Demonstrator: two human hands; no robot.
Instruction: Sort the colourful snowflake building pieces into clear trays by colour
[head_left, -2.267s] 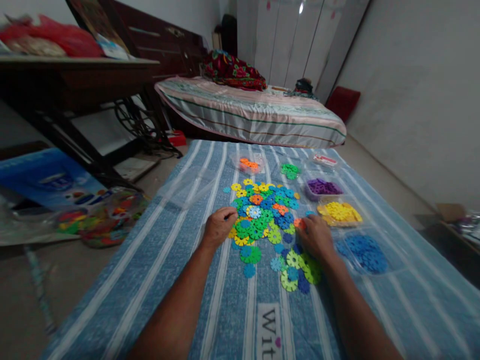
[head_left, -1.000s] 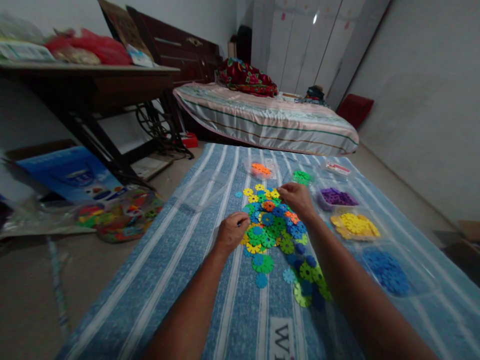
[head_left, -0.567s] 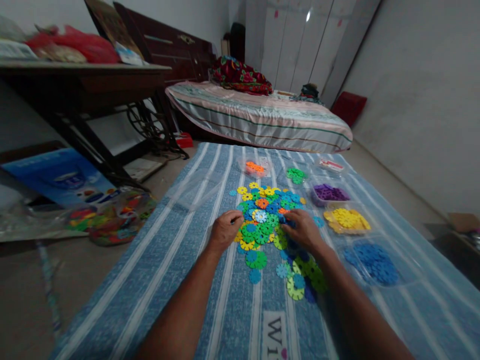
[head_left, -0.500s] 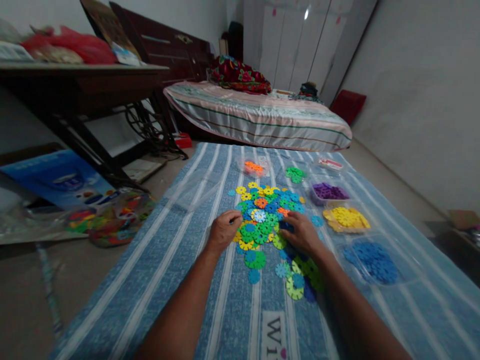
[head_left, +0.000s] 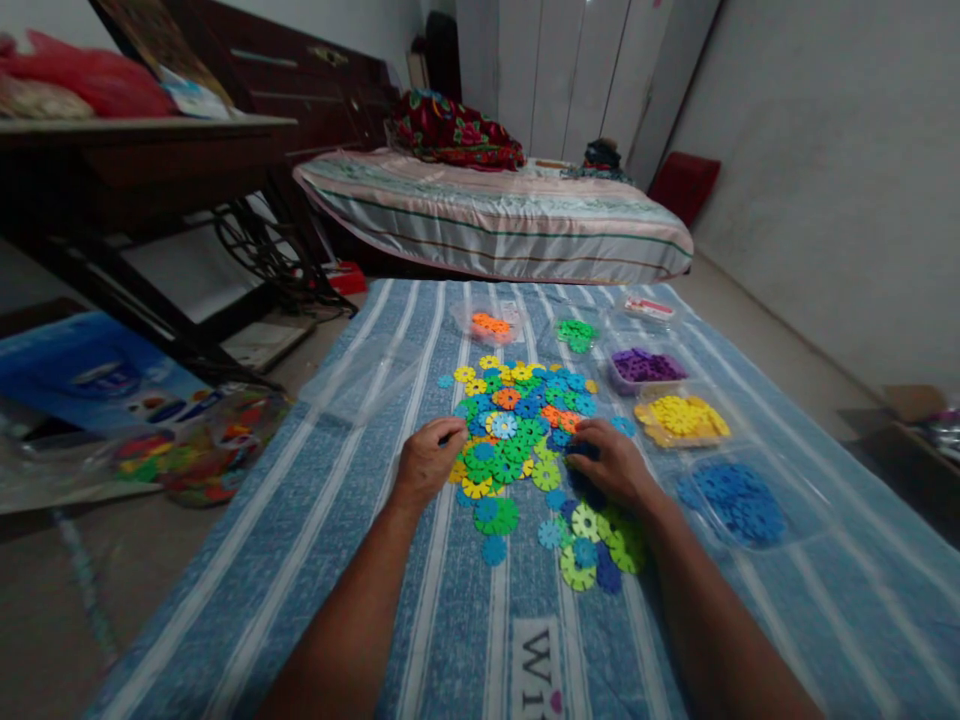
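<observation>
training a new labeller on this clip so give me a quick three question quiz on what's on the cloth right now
1. True or false: the left hand and the right hand are both at the mixed pile of discs on the striped cloth.
2. Which colour is the sorted heap between the purple discs and the blue discs? A orange, B yellow, C green.
3. Fill in: beyond the far end of the cloth stands a ____.
Key: 1 true; 2 B, the yellow discs; 3 bed.
</observation>
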